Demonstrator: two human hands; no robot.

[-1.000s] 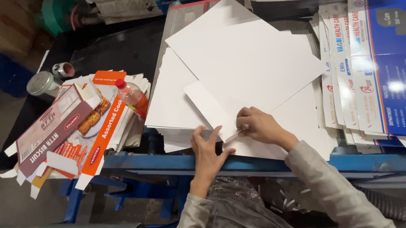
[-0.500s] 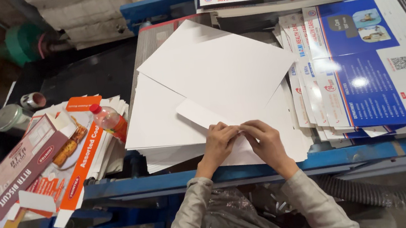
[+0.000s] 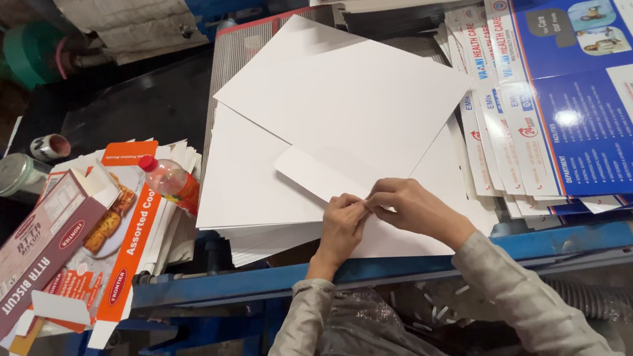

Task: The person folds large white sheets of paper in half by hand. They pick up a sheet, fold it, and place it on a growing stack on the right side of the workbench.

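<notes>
My left hand [image 3: 342, 226] and my right hand [image 3: 412, 206] meet fingertip to fingertip on the near end of a narrow white card flap [image 3: 318, 174]. The flap lies folded over a stack of large white card sheets [image 3: 340, 98] on the blue-framed table [image 3: 387, 266]. Both hands pinch the flap's edge between thumb and fingers. The top sheet lies skewed across the ones under it.
Blue printed folders [image 3: 580, 98] are fanned out at the right. At the left lie flat orange and white biscuit cartons [image 3: 118, 243], a maroon carton [image 3: 30, 256], a plastic bottle with a red cap [image 3: 168, 183] and two small tins [image 3: 16, 174]. A green roll [image 3: 30, 52] sits far back left.
My hands have come together on the flap's near end, where a second ago they were apart. The view has shifted so the sheets sit more central.
</notes>
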